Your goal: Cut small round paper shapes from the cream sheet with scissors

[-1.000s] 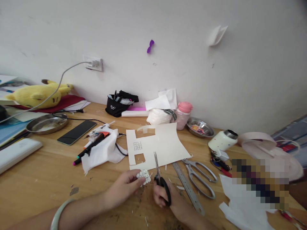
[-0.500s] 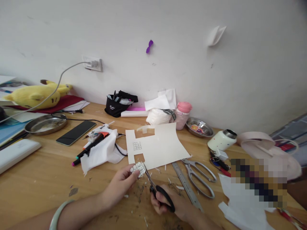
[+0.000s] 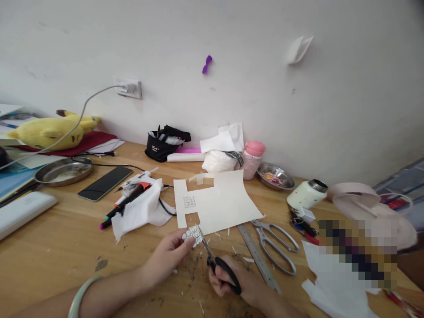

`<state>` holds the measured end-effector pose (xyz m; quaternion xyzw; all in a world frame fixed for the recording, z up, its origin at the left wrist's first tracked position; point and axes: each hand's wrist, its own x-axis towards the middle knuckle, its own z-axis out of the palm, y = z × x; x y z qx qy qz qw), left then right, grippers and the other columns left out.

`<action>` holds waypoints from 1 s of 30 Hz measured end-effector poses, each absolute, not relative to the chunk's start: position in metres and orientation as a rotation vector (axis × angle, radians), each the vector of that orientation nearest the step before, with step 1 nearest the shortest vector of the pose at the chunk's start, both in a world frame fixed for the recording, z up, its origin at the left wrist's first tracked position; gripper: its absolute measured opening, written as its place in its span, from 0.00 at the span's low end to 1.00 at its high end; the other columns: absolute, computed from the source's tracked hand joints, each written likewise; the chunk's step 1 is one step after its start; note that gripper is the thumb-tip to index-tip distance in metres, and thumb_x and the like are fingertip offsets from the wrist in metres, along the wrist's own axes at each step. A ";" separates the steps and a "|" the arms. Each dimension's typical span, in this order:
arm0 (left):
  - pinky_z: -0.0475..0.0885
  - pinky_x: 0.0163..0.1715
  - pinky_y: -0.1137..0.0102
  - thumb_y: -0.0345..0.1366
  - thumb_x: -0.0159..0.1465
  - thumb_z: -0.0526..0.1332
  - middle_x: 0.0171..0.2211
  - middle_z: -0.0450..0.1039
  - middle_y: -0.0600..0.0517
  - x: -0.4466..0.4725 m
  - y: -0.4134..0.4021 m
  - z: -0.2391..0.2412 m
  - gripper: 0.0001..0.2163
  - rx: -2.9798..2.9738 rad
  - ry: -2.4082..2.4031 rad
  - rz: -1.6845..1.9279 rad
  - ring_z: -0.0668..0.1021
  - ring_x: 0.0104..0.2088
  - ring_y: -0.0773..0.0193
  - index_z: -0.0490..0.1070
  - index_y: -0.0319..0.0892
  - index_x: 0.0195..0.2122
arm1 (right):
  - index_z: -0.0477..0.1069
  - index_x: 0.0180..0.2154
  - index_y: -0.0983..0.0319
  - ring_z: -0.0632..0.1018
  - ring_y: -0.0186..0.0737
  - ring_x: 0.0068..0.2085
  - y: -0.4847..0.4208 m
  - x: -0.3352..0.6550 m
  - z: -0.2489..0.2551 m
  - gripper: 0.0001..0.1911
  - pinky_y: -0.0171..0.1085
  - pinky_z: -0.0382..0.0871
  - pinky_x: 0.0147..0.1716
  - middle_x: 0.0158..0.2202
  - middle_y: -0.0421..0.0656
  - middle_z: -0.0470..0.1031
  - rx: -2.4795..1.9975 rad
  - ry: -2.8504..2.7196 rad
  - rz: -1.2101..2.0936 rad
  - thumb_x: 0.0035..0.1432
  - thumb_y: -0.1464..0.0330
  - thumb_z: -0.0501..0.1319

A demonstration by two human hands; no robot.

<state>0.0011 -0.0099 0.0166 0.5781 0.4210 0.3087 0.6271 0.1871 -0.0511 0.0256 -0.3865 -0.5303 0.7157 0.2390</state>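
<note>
From my end, the left hand [image 3: 167,251] pinches the cutout [image 3: 192,235] at half past ten from the right hand [image 3: 244,278], which grips the scissors [image 3: 226,263]. With the blades at its three-o'clock edge, I'd turn the cutout between short snips, staying just outside the drawn outlines.

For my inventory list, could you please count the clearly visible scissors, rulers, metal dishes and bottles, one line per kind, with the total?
Scissors: 2 (black-handled pair in the right hand; silver pair)
Rulers: 1 (metal ruler)
Metal dishes: 2 (left dish; right dish)
Bottles: 2 (pink-lidded bottle; cream bottle)
Total: 7
</note>
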 end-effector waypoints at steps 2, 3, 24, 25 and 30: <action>0.51 0.17 0.77 0.51 0.56 0.55 0.21 0.57 0.59 0.001 -0.010 0.016 0.18 1.332 0.962 0.700 0.54 0.19 0.73 0.66 0.39 0.29 | 0.56 0.19 0.64 0.57 0.26 0.19 -0.051 0.187 0.024 0.30 0.31 0.47 0.20 0.17 0.36 0.56 -1.052 -1.410 1.972 0.41 0.42 0.56; 0.51 0.17 0.77 0.52 0.55 0.55 0.21 0.57 0.59 0.001 -0.010 0.015 0.18 1.332 0.967 0.698 0.55 0.18 0.73 0.66 0.39 0.29 | 0.56 0.20 0.64 0.57 0.26 0.19 -0.051 0.186 0.023 0.30 0.31 0.46 0.20 0.18 0.36 0.56 -1.054 -1.384 1.978 0.40 0.42 0.57; 0.50 0.17 0.77 0.53 0.52 0.57 0.19 0.55 0.60 0.002 -0.009 0.018 0.19 1.276 0.987 0.715 0.55 0.18 0.73 0.67 0.39 0.29 | 0.54 0.20 0.63 0.58 0.25 0.19 -0.051 0.184 0.018 0.30 0.31 0.46 0.19 0.18 0.35 0.54 -1.039 -1.306 2.019 0.38 0.42 0.59; 0.50 0.17 0.77 0.53 0.52 0.57 0.18 0.54 0.60 0.002 -0.009 0.018 0.19 1.273 0.985 0.715 0.55 0.18 0.73 0.66 0.39 0.29 | 0.54 0.19 0.63 0.58 0.25 0.19 -0.051 0.185 0.018 0.30 0.31 0.46 0.19 0.18 0.34 0.54 -1.034 -1.309 2.021 0.38 0.42 0.59; 0.50 0.17 0.76 0.52 0.52 0.58 0.18 0.54 0.60 0.002 -0.009 0.018 0.18 1.251 0.983 0.728 0.55 0.19 0.73 0.65 0.39 0.27 | 0.54 0.19 0.63 0.56 0.25 0.19 -0.051 0.186 0.018 0.30 0.30 0.46 0.19 0.17 0.34 0.54 -1.035 -1.345 2.012 0.38 0.42 0.58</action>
